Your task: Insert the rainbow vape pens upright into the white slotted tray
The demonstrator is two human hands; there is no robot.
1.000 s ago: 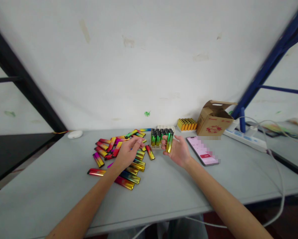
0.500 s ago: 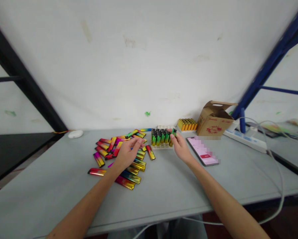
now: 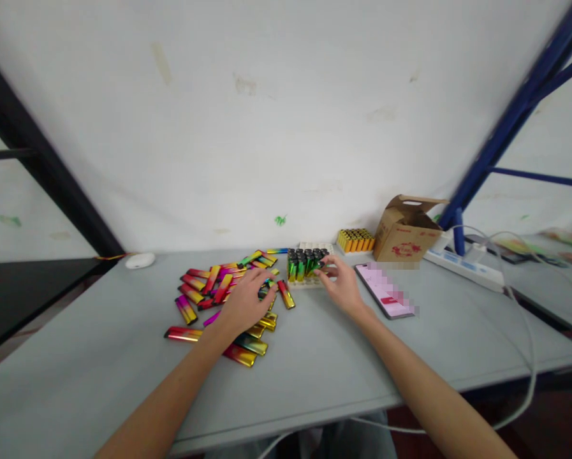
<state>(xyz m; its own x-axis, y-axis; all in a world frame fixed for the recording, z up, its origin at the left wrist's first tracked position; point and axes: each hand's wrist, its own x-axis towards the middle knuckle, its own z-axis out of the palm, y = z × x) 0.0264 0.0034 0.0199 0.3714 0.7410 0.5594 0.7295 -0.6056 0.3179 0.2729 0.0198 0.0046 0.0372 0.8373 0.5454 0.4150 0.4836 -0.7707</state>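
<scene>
My left hand (image 3: pixel 250 296) lies over a pile of shiny, flat sticks (image 3: pixel 187 310) in red, purple, blue and yellow, some with black ends. Its thumb and fingers are apart above the pile's right side and hide part of it. My right hand (image 3: pixel 339 282) is at the right end of several green-and-yellow, black-topped sticks (image 3: pixel 301 266), which stand upright in a pale rack (image 3: pixel 314 285). The thumb and forefinger are parted and their tips reach the end sticks; whether they touch one is hard to see.
One red-and-yellow stick (image 3: pixel 286 294) lies between pile and rack. Behind stand a block of orange-yellow cylinders (image 3: pixel 356 241) and a cardboard box (image 3: pixel 405 236). A phone (image 3: pixel 384 290), a power strip (image 3: pixel 465 269) with white cables and a white case (image 3: pixel 140 260) are also on the table.
My right hand has moved slightly left against the standing sticks; the green stick it held apart now merges with the group. My left hand has lowered onto the pile, fingers spreading.
</scene>
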